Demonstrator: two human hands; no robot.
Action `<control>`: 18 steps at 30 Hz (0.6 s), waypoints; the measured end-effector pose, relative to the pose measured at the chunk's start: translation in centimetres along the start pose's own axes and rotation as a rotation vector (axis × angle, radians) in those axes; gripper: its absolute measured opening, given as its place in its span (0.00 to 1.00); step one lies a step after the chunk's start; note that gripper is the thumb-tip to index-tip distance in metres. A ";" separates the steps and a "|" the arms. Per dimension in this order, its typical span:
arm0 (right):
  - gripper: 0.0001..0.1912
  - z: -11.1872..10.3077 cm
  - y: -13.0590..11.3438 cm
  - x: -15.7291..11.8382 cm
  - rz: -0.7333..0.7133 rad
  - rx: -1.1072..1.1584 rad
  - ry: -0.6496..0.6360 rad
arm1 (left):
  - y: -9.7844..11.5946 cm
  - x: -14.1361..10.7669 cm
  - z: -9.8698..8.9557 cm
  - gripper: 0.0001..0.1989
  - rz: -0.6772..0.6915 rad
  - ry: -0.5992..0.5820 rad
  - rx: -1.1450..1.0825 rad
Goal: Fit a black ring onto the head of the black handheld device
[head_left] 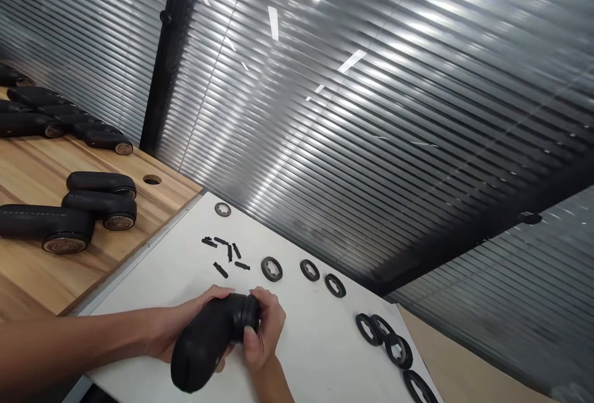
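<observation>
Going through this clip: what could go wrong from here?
The black housing is held in the air by the left hand and right hand, so it might slip onto the white board. The small black clips lie loose and could be knocked astray. The star-holed rings sit near the board's edge and might get pushed off.

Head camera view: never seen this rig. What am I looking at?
No machine here: these are a person's own two hands, filmed by a camera worn on the head, looking forward and down. The left hand and right hand both hold a curved black casing, the right at its round end. Beneath them lies a white board carrying small black pieces and black rings with star-shaped holes. To the left, a wooden table holds more black casings with round metallic ends. Behind stand window blinds.
</observation>
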State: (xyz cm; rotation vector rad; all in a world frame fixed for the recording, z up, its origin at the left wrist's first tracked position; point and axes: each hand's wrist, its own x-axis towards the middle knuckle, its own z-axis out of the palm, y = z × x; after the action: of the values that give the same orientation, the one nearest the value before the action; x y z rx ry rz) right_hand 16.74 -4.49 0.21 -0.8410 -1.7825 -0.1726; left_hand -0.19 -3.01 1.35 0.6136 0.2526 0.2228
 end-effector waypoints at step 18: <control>0.23 0.5 -0.5 -0.3 0.602 0.428 -0.190 | -0.7 0.6 -1.5 0.34 0.175 0.252 0.140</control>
State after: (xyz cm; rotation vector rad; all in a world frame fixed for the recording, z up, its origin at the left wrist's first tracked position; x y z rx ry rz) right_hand 16.10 -4.71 -0.11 -1.0546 -1.5728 0.6757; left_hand 0.00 -2.64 -0.33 0.7477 0.4610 0.4552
